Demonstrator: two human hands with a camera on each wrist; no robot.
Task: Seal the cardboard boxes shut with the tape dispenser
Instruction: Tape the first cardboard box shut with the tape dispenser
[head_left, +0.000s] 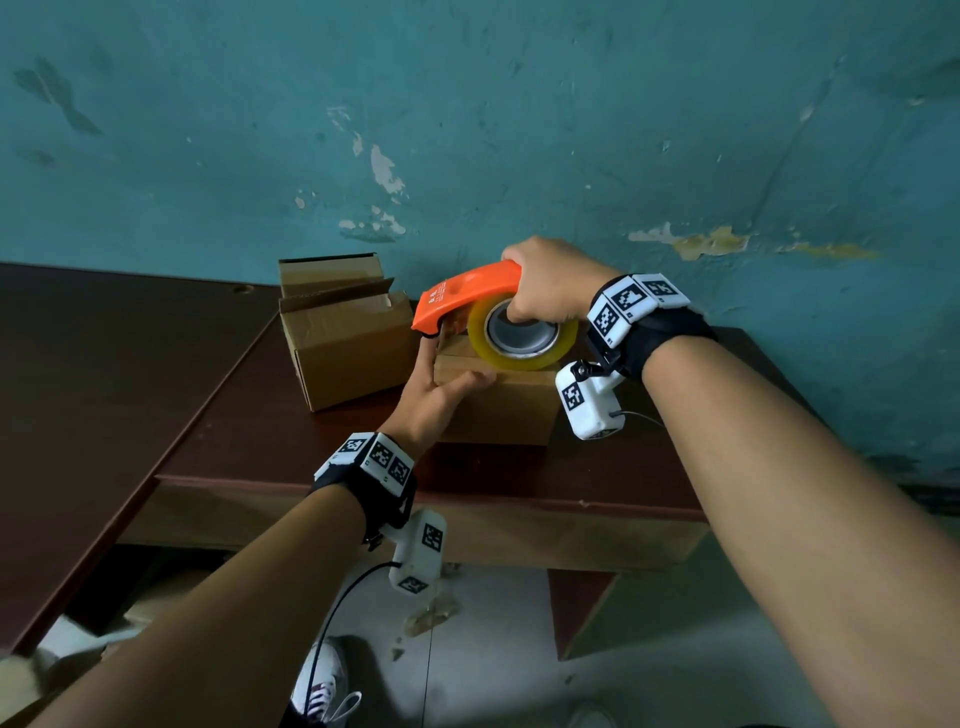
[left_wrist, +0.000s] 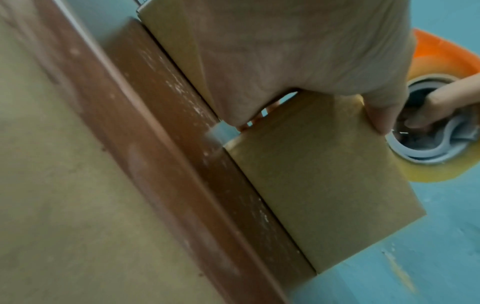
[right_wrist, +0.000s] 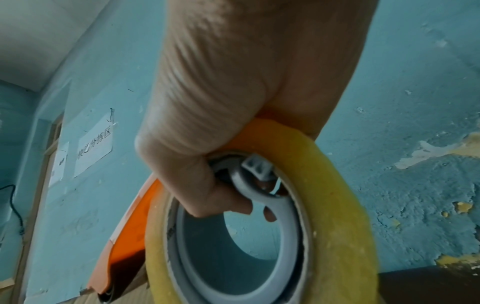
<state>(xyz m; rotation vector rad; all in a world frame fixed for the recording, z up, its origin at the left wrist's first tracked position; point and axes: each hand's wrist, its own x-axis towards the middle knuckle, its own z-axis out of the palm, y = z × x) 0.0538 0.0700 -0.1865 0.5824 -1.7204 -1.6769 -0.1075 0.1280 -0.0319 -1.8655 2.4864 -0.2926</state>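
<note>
Head: our right grip (head_left: 550, 283) is clenching the orange plastic tape dispenser (head_left: 467, 293) atop the small brown cardboard box (head_left: 498, 410) on the counter (head_left: 234, 415). Left wrist: our released left grip (left_wrist: 298, 51) is bracing that box. Right wrist: fingers (right_wrist: 221, 201) are curling through the dispenser

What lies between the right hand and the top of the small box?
The orange tape dispenser with its tape roll, gripped by the right hand over the small box; head view.

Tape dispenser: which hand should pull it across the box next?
The right hand: it grips the orange tape dispenser on top of the near box, while the left hand presses against that box's corner.
</note>
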